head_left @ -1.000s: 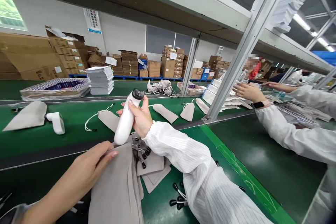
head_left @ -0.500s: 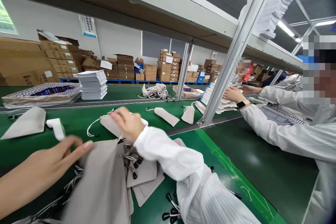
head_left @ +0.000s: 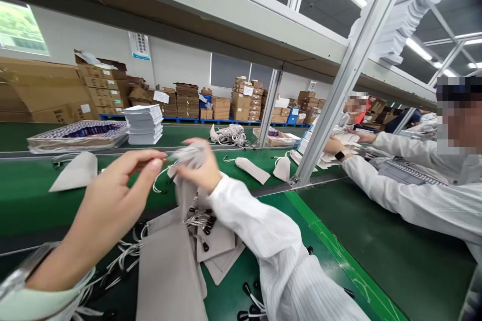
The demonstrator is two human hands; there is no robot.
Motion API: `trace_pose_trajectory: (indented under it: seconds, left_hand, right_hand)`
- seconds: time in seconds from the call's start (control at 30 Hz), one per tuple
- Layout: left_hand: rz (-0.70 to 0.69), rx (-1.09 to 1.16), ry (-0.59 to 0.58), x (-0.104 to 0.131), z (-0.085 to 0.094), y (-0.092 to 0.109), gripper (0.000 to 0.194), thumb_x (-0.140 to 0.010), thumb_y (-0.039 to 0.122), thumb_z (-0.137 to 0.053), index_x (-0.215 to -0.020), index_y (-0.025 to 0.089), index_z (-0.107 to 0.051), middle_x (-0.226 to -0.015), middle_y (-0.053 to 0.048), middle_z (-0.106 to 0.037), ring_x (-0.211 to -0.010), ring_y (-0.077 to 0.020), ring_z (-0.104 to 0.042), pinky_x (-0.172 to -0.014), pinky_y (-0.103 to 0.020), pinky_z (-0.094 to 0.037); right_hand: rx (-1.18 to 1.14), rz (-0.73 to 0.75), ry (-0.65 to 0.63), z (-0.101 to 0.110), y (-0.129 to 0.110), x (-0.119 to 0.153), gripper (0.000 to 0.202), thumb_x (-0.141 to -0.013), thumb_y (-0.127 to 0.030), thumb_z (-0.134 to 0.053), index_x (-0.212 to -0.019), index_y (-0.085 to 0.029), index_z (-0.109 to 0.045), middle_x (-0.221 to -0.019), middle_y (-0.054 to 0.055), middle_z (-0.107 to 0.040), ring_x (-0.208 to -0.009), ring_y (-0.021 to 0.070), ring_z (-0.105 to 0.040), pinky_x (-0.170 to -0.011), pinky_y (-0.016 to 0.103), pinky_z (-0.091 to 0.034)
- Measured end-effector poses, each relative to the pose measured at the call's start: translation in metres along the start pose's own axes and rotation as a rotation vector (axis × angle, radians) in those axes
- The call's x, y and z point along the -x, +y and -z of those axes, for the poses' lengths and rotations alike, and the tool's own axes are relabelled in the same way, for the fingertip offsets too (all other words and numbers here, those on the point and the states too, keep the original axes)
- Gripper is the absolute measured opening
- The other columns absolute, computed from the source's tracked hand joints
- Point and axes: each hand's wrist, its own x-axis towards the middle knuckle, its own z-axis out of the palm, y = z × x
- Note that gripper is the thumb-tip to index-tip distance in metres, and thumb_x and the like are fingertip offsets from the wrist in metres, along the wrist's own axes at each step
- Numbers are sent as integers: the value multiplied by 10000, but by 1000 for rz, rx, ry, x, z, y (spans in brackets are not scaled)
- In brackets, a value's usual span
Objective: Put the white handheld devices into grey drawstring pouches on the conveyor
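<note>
My right hand (head_left: 205,168), smeared by motion, is closed round the gathered top of a light grey drawstring pouch (head_left: 184,191), which hangs over the stack. Just to its left, my left hand (head_left: 118,193) is raised with thumb and forefinger pinched together; whatever lies between the tips is too small to make out. Below both hands lies a stack of flat grey pouches (head_left: 165,271). White cords with black end stoppers (head_left: 205,225) spill across the stack. On the green belt, a filled-looking pouch (head_left: 77,173) lies to the left and another pouch (head_left: 253,169) to the right.
A metal post (head_left: 335,90) and an overhead shelf (head_left: 226,15) frame the bench. Behind the belt stand a tray of small items (head_left: 41,143), a stack of white booklets (head_left: 145,130) and a heap of corded pouches (head_left: 228,135). A co-worker's sleeve (head_left: 395,193) reaches in from the right.
My left hand has left the stacked pouches and risen beside my right hand, now pinching. My right hand now grips a pouch's gathered top. The white object on the belt at left is no longer visible.
</note>
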Motion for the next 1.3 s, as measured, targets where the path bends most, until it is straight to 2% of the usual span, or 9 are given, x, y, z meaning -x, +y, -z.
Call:
trace_pose_trajectory:
  seconds: [0.07,0.13,0.23,0.33,0.43,0.6,0.77,1.07,1.3]
  left_hand:
    - [-65,-131,-157,17,-12,-19,353,-795,435,-392,-1051,213,-490,-1047,-3,-514,-889,-155,-483,-723,-263,-407]
    - [-94,-135,-404,30,-31,-34,383,-824,442,-338,-1066,185,-488,-1095,-37,-493,-985,-170,-459,-853,-311,-367]
    - [-201,-165,-550,35,-65,-39,419,-852,405,-285,-1134,150,-461,-1159,-64,-456,-1082,-177,-401,-926,-316,-321]
    - [-287,-250,-569,21,-98,-32,458,-851,349,-315,-1217,84,-389,-1250,-102,-382,-1165,-195,-321,-982,-322,-253]
    - [-204,-329,-631,0,-127,-34,548,-847,350,-316,-1298,46,-250,-1344,-133,-233,-1244,-222,-185,-1011,-363,-186]
    - [-64,-352,-782,-22,-154,-54,448,-814,399,-357,-1136,109,-466,-1113,-152,-482,-1048,-280,-439,-804,-425,-367]
    - [-136,-374,-732,-6,-144,-45,354,-802,328,-417,-1104,154,-474,-1064,-101,-502,-1021,-252,-439,-810,-403,-329]
    - [-386,-418,-533,43,-119,-37,314,-848,182,-340,-1125,145,-483,-1061,-84,-484,-1001,-209,-403,-800,-336,-312]
    - [-375,-427,-490,40,-110,-45,164,-831,197,-367,-818,140,-521,-857,-66,-487,-820,-205,-399,-670,-333,-310]
  right_hand:
    - [373,85,383,38,11,-20,550,-638,-297,-579,-1121,-222,-326,-961,17,-499,-825,126,-512,-796,256,-413]
    - [771,-8,548,78,32,-33,557,-685,-303,-545,-1171,-222,-287,-997,29,-503,-875,147,-507,-834,271,-376]
    - [1264,-380,343,121,70,-34,673,-708,-270,-527,-1287,-205,-190,-1090,104,-452,-975,205,-472,-827,287,-358]
    - [1367,-487,215,134,98,-27,586,-749,-281,-480,-1284,-169,-268,-1167,167,-380,-1090,268,-380,-873,363,-307]
    - [1405,-428,108,125,111,-29,433,-822,-273,-359,-1244,-178,-350,-1223,140,-341,-1149,231,-305,-936,354,-236]
    - [1398,-399,-119,96,134,-37,447,-744,-273,-519,-1180,-246,-426,-1074,99,-468,-1023,215,-423,-869,337,-305]
    - [1290,-473,-8,103,145,-35,521,-687,-89,-511,-1182,-226,-422,-1017,125,-491,-986,258,-453,-804,375,-345]
    - [677,-419,361,107,131,-68,550,-758,-219,-464,-1248,-187,-218,-1007,61,-522,-869,107,-531,-806,241,-396]
    - [-336,-200,244,65,58,-63,751,-640,-72,-541,-1216,-334,-136,-984,3,-509,-753,123,-569,-615,282,-476]
